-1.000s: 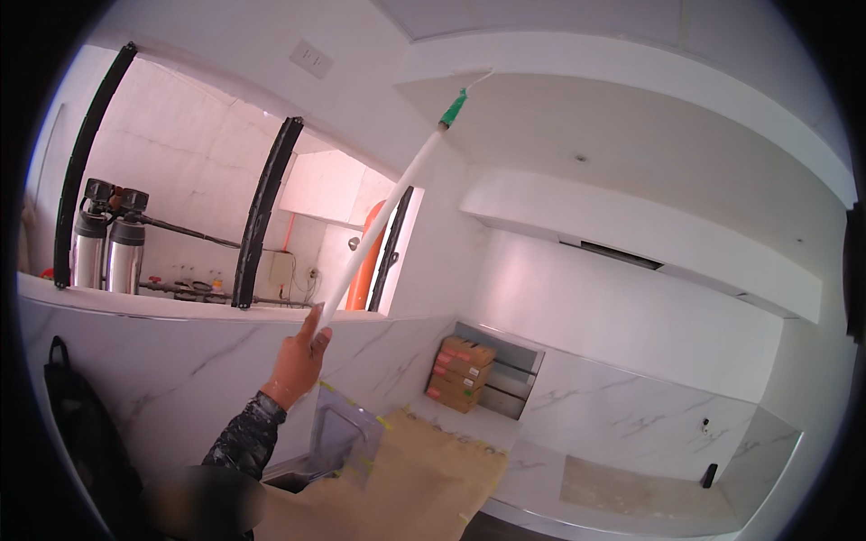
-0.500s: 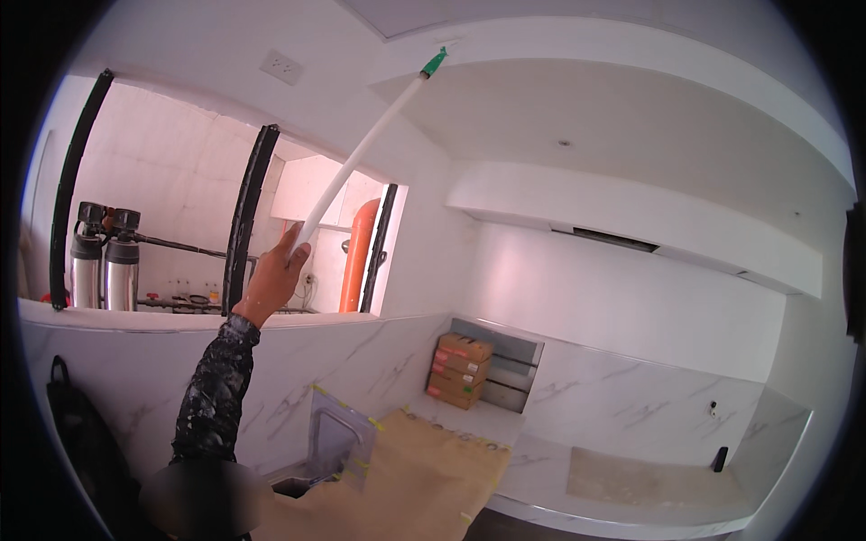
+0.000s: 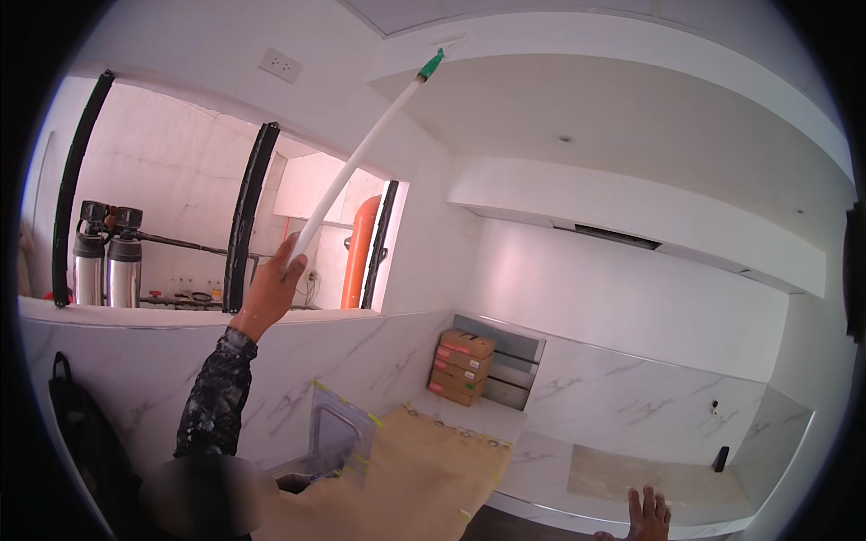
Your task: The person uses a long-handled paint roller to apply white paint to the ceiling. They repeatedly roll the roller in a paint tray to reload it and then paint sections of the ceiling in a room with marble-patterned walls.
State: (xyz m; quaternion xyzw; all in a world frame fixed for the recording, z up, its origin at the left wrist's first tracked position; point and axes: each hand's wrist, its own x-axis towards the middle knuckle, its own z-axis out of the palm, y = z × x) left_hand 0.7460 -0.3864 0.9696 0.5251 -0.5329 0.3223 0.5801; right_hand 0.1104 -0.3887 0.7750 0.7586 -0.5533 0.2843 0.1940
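My left hand (image 3: 275, 288), below a patterned dark sleeve, grips the lower end of a long white pole (image 3: 356, 158) that slants up and to the right. Its green-handled head (image 3: 431, 65) is at the white beam (image 3: 586, 41) near the ceiling, beside a pale streak; whether it touches the surface I cannot tell. Low on the right, my right hand (image 3: 648, 518) shows with fingers spread and holding nothing, in front of a marble-look counter (image 3: 541, 469).
Behind an opening with black-wrapped uprights (image 3: 248, 216) stand steel cylinders (image 3: 124, 270) and an orange pipe (image 3: 359, 261). Cardboard boxes (image 3: 462, 367) are stacked in the corner. Brown paper (image 3: 433, 460) covers the near counter beside a sink (image 3: 293, 481). A black bag (image 3: 81, 424) hangs at left.
My left hand has risen and moved left with the pole, whose green head is higher; it has barely moved over the last half second. My right hand has come into view.
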